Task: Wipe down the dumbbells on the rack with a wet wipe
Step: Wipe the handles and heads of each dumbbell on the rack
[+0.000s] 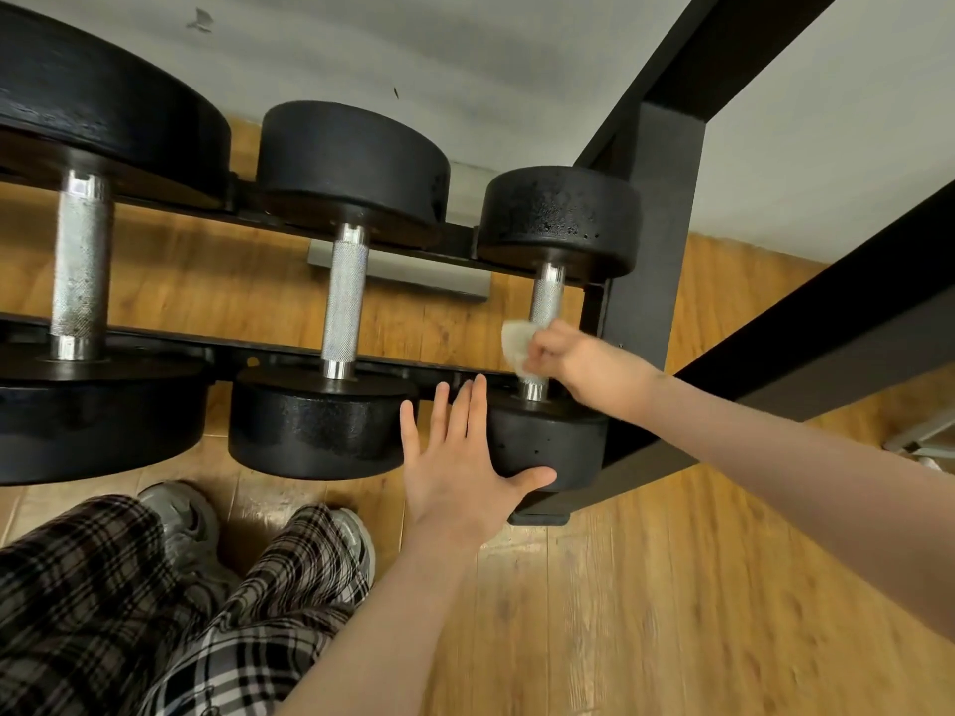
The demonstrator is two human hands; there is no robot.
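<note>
Head view showed three dumbbells lying across the rack (656, 240), each with one head on the far rail and one on the near rail, so the handles bridged the gap and stayed reachable from above. The right hand (563, 356) pinched the wipe (517, 341) against the handle (543, 302) of the small dumbbell (555, 219) at the rack's right end, fingers curled round the cloth low on the bar, near its front collar. That grip probably let the wipe wrap the knurled steel. The left hand (460, 457) lay flat and spread, fingers straight, thumb under the front head (548, 447), holding nothing; it seemed placed there to steady the weight against rolling. Both forearms reached forward and down, the right crossing in from the side. The mid dumbbell (343, 302) and big dumbbell (80, 266) sat untouched to the left.
</note>
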